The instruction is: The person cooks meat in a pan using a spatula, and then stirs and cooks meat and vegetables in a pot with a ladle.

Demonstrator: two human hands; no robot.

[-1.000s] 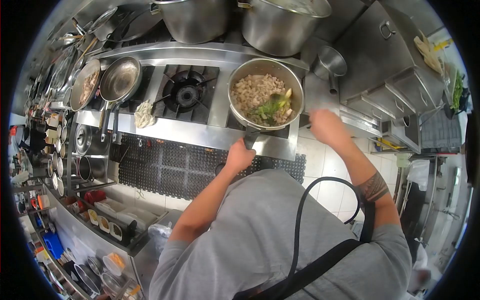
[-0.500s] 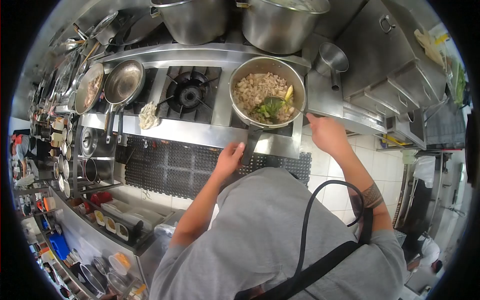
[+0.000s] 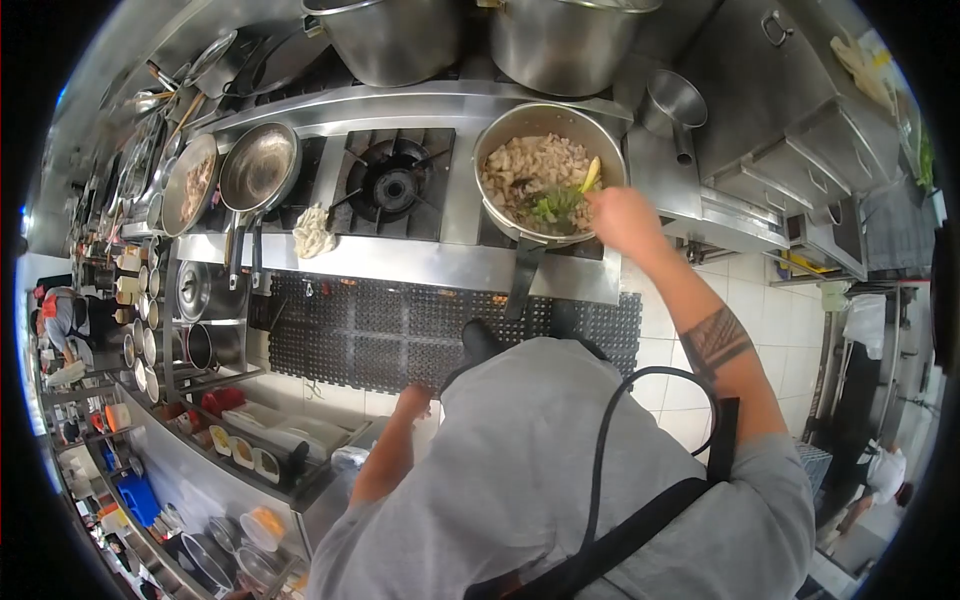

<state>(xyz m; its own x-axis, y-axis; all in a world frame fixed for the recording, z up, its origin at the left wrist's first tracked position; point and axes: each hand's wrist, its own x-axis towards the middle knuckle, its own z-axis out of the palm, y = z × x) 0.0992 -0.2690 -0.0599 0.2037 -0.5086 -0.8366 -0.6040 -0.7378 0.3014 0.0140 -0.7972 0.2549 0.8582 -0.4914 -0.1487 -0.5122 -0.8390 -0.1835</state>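
A metal pot [image 3: 550, 170] stands at the stove's right end, its dark handle [image 3: 523, 280] pointing toward my body. Pale chopped food [image 3: 530, 163] fills it, with green leaves [image 3: 557, 207] and a yellow-green piece [image 3: 591, 175] on top. Over the pot's right rim, my right hand [image 3: 624, 222] is closed round a utensil mostly hidden by the hand and food. Away from the handle, my left hand [image 3: 415, 402] hangs low beside my body; its fingers are small and unclear.
Left of the pot are a black burner [image 3: 392, 185], a crumpled cloth [image 3: 314, 232] and a frying pan [image 3: 260, 170]. Large pots [image 3: 570, 45] stand behind. A small saucepan [image 3: 674, 104] is at the right. People are at the far left [image 3: 65, 320] and lower right [image 3: 885, 475].
My left hand has let go of the pot handle and dropped toward my side. My right hand has moved in over the pot's right rim. The view has shifted slightly.
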